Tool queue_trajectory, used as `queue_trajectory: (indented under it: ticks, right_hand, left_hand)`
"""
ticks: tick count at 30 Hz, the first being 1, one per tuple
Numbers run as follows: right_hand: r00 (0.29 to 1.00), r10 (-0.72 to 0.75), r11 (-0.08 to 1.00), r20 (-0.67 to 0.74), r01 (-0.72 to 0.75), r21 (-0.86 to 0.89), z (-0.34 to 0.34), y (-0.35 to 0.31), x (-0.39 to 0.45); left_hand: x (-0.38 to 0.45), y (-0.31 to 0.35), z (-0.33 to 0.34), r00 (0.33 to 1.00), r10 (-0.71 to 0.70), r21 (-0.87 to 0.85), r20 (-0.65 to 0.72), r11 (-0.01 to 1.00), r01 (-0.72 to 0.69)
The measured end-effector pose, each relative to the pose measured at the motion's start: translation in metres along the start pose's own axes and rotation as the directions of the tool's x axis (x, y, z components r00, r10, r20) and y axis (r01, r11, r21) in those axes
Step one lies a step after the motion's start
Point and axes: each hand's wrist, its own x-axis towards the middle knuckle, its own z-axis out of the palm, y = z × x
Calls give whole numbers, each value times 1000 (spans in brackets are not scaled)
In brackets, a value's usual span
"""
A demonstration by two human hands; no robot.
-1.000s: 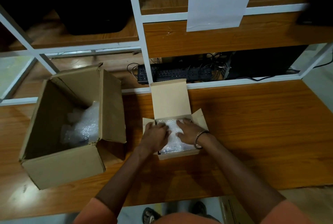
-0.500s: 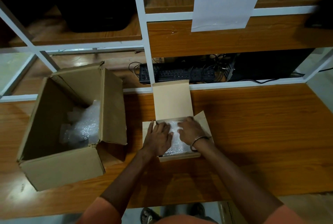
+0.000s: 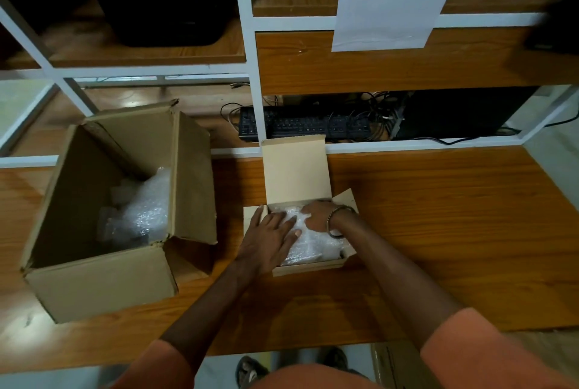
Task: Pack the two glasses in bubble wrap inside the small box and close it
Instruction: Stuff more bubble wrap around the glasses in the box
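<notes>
Inside the small box (image 3: 308, 269) on the desk (image 3: 438, 216), the bubble wrap (image 3: 313, 244) bundle looks soft and springy over what we take to be fragile glass, so we should press gently from above. Our left hand (image 3: 269, 243) lies flat on its near-left part, fingers straight. Our right hand (image 3: 316, 216) rests on the far side, its fingers too hidden to read, and the lid (image 3: 296, 169) stands open behind.

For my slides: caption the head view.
Both hands, left and right, press bubble wrap into the open small box.

Tan small box (image 3: 294, 169), clear bubble wrap (image 3: 313, 244), orange-brown table (image 3: 438, 216).
</notes>
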Motion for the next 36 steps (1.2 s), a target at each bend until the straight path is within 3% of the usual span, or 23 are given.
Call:
queue_trajectory:
  ticks: [8, 11, 14, 17, 24, 30, 36]
  right_hand:
    - [983, -160, 987, -89, 159, -27, -1, 20, -19]
    - [988, -143, 962, 58, 153, -225, -9, 21, -30]
    - [982, -112, 920, 153, 160, -358, -16, 15, -41]
    - [984, -104, 901, 148, 156, -405, -17, 13, -42]
    - [983, -183, 886, -2, 164, -434, 10, 26, -28]
    - [987, -131, 848, 94, 161, -504, 12, 17, -19]
    - [988, -110, 754, 104, 151, -639, 20, 21, -13]
  left_hand:
    - [9, 7, -9, 991, -80, 105, 107, 992, 68]
    - [13, 3, -5, 988, -76, 57, 132, 996, 69]
    - [24, -3, -20, 957, -47, 26, 288, 999, 41]
    - [31, -5, -40, 896, 6, 98, 444, 994, -55]
    - [32, -7, -33, 898, 45, 127, 438, 986, -112]
    - [35, -7, -43, 865, 49, 193, 500, 967, -166]
    - [29, -18, -31, 884, 98, 228, 457, 948, -223]
